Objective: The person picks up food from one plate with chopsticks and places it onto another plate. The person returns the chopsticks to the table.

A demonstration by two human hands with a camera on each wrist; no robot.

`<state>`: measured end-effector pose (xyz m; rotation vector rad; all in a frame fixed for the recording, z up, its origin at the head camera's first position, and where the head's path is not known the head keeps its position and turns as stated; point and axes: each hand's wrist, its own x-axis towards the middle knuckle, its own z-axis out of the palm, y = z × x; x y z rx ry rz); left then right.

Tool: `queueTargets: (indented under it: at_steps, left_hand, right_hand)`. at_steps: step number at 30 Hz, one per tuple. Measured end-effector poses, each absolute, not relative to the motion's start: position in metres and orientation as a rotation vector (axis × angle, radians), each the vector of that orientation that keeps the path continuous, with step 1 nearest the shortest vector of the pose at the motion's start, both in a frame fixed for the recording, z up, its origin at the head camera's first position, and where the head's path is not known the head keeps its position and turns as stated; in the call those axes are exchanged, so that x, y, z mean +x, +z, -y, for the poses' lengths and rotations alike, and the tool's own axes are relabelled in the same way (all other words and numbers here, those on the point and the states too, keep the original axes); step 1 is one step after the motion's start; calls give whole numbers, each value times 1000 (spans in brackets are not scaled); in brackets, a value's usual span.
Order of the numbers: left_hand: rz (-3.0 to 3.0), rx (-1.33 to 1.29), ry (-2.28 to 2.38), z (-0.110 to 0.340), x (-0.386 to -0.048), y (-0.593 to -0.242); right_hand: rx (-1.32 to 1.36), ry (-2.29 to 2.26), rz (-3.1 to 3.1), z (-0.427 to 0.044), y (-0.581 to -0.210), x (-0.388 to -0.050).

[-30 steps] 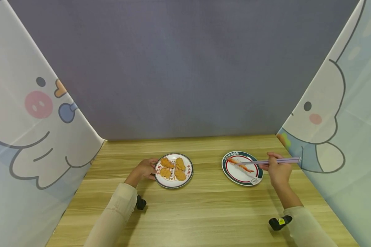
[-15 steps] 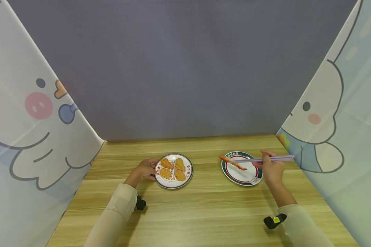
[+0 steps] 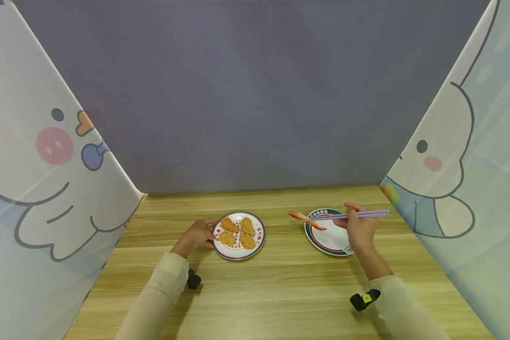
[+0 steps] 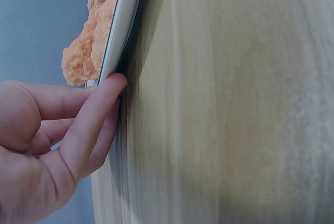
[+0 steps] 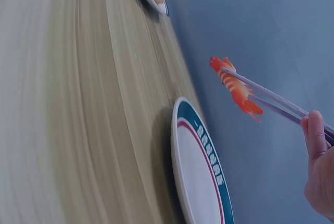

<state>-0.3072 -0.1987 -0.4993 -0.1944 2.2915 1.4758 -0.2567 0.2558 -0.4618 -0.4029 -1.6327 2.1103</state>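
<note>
On the left in the head view, my left hand [image 3: 200, 233] pinches the rim of a round white plate [image 3: 237, 253] with a dark edge and red lettering. Several pieces of fried chicken [image 3: 247, 242] lie on that plate. My right hand [image 3: 361, 231] holds a pair of lilac chopsticks [image 3: 377, 214]. Their tips grip an orange-red striped shrimp [image 5: 238, 89] in the air, clear of the plate beneath. The shrimp hangs tilted over the left edge of a second white plate [image 3: 329, 240], which has a green and red rim.
Both plates rest on a wooden table [image 3: 276, 293], with a strip of bare tabletop between them. A grey panel [image 3: 255, 104] closes off the back. Printed cartoon panels stand on both sides. Each wrist carries a small black camera [image 3: 364, 299].
My right hand has lifted the shrimp off the green-rimmed plate with the chopsticks and moved it to the left. The left hand and its plate have stayed put.
</note>
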Motion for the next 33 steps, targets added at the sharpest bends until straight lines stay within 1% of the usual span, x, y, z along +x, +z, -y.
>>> queueTargets:
  at_steps: [7,21,26,33]
  left_hand:
    - [-2282,-208,1482,198,-307,-500]
    - [-2272,-206,1508,198,-306,-500]
    - [-2267,-179,1521,199,-307,-503]
    - [-2263,-187,1524,199,-307,-502]
  right_hand:
    - [-401,2114,1664,-238,-461,-262]
    - [-261,2129,1751,-197,-460,-272]
    - [-256,2095,1782,-180,-463,-274]
    - [-172,2116,1784,-159,-468,-278]
